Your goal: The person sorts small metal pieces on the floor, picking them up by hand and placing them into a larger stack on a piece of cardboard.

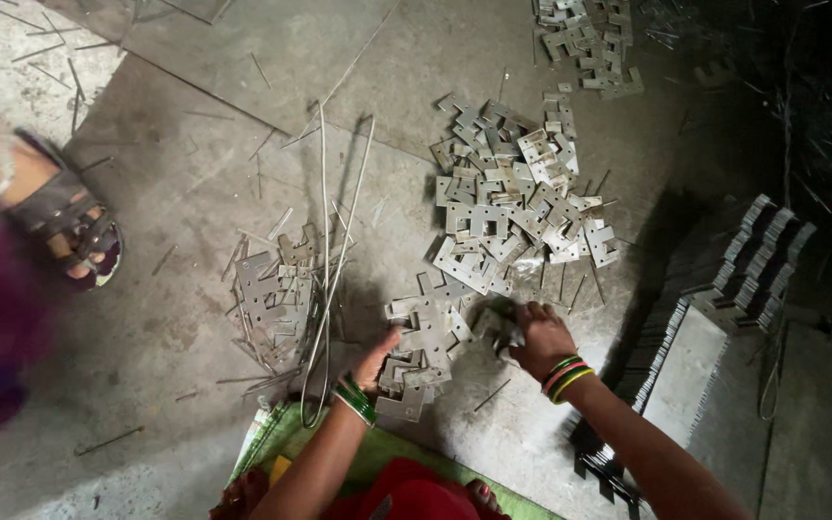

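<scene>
My left hand (376,359), with green bangles at the wrist, rests against a small stack of flat notched metal plates (416,358) on the concrete floor. My right hand (536,336), wearing coloured bangles, is closed over a few metal plates (496,322) at the near edge of a large loose heap of the same plates (517,197). Both hands lie close together, just below that heap.
A smaller pile of plates with thin metal rods (276,299) lies to the left. Neat rows of stacked plates (743,260) stand at the right. Another heap (585,39) sits at the top. A person's sandalled foot (65,217) is at the left. A green mat (291,443) is underneath me.
</scene>
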